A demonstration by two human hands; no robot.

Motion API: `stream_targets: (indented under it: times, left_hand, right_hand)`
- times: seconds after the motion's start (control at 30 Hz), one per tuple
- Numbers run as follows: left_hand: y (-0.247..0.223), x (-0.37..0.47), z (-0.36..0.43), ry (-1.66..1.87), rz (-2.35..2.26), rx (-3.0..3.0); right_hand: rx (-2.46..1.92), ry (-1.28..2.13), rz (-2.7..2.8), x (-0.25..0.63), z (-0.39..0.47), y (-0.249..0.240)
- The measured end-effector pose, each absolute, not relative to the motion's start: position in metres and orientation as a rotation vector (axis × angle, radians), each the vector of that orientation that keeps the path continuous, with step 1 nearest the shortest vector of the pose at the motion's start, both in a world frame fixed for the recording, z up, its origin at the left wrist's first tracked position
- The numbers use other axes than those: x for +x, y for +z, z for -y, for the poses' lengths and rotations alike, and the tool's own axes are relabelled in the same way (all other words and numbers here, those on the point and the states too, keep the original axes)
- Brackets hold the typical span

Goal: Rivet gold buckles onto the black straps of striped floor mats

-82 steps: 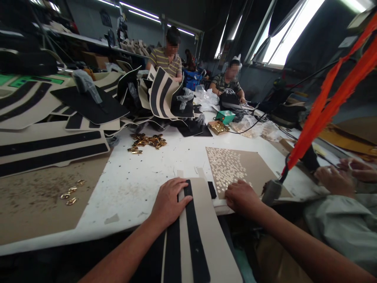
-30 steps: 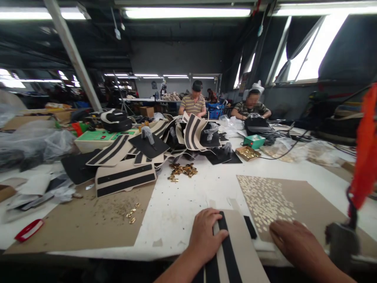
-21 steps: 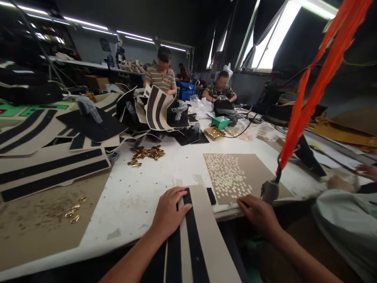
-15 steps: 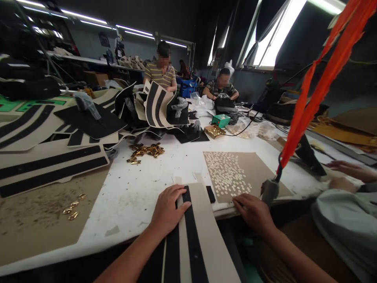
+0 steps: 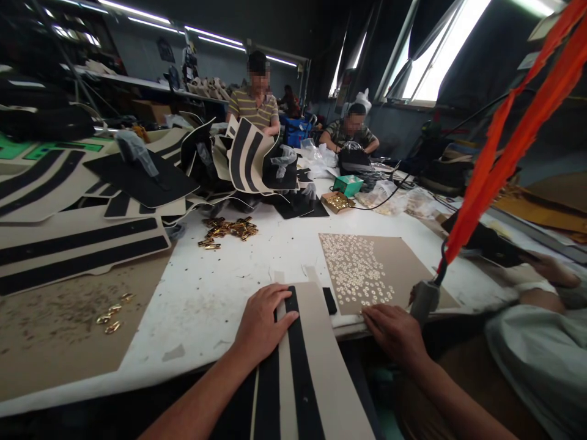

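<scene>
My left hand [image 5: 263, 324] is closed on the end of a beige panel [image 5: 316, 342] with black strips, its thumb lying across a strip. The panel runs from the table edge down toward my lap. At the near edge of a brown board [image 5: 398, 263], my right hand [image 5: 397, 336] has its fingers drawn together; what is between the fingertips, if anything, is hidden. Many small pale ring-shaped washers [image 5: 353, 263] are spread on that board, some right by those fingertips. A grey handheld tool [image 5: 424, 302] hangs beside my right hand from an orange band [image 5: 495, 146].
Gold metal clasps [image 5: 229, 229] lie in a heap mid-table. More striped panels [image 5: 82, 244] are piled at left, near loose gold pieces [image 5: 112, 315]. A green box [image 5: 347, 185] stands farther back. A co-worker's hand [image 5: 554, 269] is at right; two people sit across the table.
My hands stay in place on the panel and at the board. The co-worker's hands at right have shifted with a dark piece, and the view has tilted slightly.
</scene>
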State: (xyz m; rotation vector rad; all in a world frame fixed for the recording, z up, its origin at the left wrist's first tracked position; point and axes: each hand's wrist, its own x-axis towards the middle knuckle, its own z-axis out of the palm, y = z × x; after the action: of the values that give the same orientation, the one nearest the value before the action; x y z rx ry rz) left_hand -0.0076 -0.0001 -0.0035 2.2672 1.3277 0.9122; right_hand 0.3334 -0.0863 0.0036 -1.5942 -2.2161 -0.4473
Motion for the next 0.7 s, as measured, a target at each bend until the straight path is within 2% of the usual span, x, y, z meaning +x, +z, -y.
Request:
stream_targets:
  times: [0.53,0.7]
  left_hand:
    - [0.001,-0.006,0.001,0.898,-1.339,2.244]
    - [0.002,-0.007,0.001,0.912,-1.328,2.242]
  right_hand:
    - [-1.610,-0.404,2.410,0.328,0.084,0.011]
    - [-1.639,-0.190,2.413,0.331,0.087,0.017]
